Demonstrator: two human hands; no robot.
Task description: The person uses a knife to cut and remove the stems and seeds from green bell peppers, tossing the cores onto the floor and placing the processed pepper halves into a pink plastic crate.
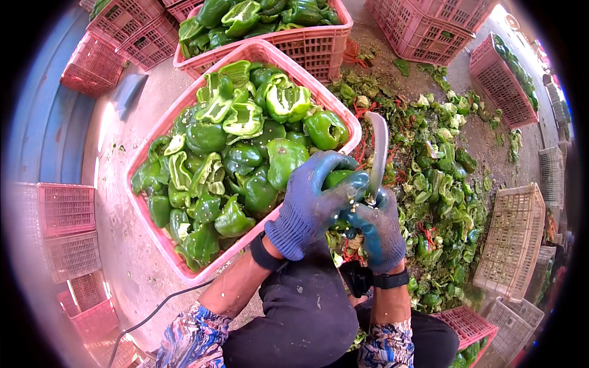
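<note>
My left hand (311, 199), in a blue coated knit glove, is closed around a green bell pepper (335, 178), mostly hidden by the fingers. Right beside it, my right hand (381, 230) in a matching glove grips a knife (381, 142), its curved blade pointing up and away from me. The blade is next to the held pepper; whether it touches it, I cannot tell. Just left of my hands stands a pink plastic crate (300, 67) heaped with green peppers (208, 138), several of them cut open and hollow.
Pepper scraps (435, 184), cores and red bits cover the floor on the right. Another full pink crate (307, 46) stands beyond the near one. Stacked crates (423, 27) rise at the back, and a pale crate (512, 239) leans at right. A black cable (159, 306) runs at lower left.
</note>
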